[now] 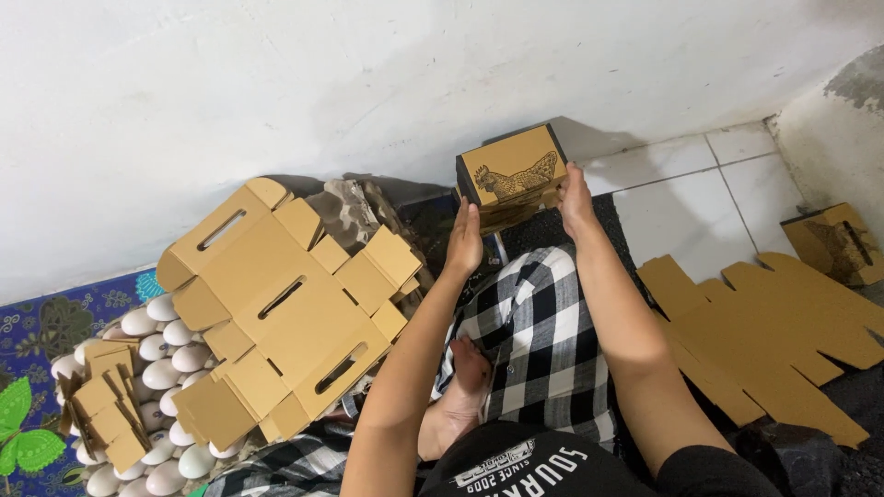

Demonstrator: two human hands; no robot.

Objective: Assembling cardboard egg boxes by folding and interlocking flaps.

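I had my left hand (464, 241) and right hand (575, 198) flat against opposite sides of the small folded cardboard box with a hen drawing (512, 169), which sat on top of a stack of similar boxes (502, 217) by the wall; each grip was spread, palms pressing inward rather than pinching. I judged the box light, stiff at its corners but easily crushed mid-panel, so the side walls near the edges seemed the safest hold.

one folded cardboard box (512, 173), two hands, many white eggs (166, 368), several flat cardboard blanks (285, 308)
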